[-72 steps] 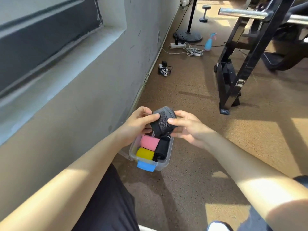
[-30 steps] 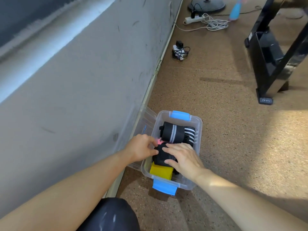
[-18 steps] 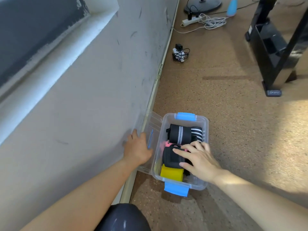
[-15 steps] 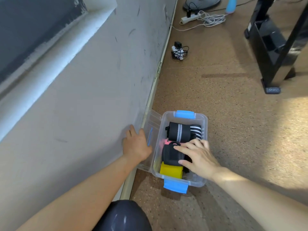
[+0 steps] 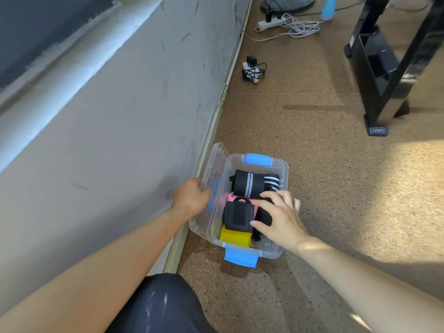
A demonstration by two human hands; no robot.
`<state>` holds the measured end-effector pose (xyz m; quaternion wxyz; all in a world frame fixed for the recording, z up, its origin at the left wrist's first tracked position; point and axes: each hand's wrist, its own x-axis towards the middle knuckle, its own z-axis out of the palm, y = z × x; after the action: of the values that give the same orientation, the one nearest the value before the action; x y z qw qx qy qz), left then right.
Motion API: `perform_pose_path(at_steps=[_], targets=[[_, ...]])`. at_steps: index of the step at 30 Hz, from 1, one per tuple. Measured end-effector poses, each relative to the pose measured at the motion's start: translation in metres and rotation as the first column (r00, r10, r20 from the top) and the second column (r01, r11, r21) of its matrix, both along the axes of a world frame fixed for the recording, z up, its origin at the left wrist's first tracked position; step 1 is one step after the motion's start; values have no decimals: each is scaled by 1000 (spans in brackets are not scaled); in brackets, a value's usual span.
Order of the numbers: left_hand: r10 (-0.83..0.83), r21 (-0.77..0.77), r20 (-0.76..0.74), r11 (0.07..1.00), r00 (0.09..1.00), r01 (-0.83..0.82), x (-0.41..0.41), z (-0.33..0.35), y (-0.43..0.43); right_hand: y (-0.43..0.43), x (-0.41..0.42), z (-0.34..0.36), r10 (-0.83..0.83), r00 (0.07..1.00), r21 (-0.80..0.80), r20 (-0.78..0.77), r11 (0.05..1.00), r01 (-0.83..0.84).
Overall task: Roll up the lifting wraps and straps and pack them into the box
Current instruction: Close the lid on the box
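Rolls in, lid next
The clear box [image 5: 284, 169] sits on the floor [image 5: 324, 179] holding the striped roll [image 5: 252, 186], pink roll [image 5: 227, 197], yellow roll [image 5: 234, 236] and, topmost, the black roll [image 5: 236, 216]. The right hand [image 5: 281, 217] rests on it, fingers spread apart; the left hand [image 5: 192, 199] has fingers curled round the lid [image 5: 215, 162] leaning at the wall [image 5: 120, 140]. Best press that top roll below the rim before swinging the lid over

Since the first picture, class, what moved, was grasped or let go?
The black wrap went down from both hands into the box. The left hand let go and now grips the lid; the right hand rests on the wrap. The box and yellow roll stayed put.
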<state>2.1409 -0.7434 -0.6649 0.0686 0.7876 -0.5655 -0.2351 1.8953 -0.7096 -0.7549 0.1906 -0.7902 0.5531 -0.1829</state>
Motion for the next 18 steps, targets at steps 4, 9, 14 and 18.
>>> perform_pose_path(at_steps=[4, 9, 14, 18], targets=[[16, -52, -108, 998, 994, -22, -7, 8, 5, -6, 1, 17, -214, 956, 77, 202, 976, 202], [-77, -149, -272, 988, 959, 37, -29, 19, 7, -38, 20, 85, -558, 552, 683, 619, 730, -27], [-260, -138, -378, 965, 888, 224, -44, 17, 16, -49, 31, 99, -640, 422, 720, 642, 692, -46], [-388, -84, -463, 914, 797, 396, -42, 14, 19, -47, 23, 89, -570, 562, 625, 599, 772, 115]])
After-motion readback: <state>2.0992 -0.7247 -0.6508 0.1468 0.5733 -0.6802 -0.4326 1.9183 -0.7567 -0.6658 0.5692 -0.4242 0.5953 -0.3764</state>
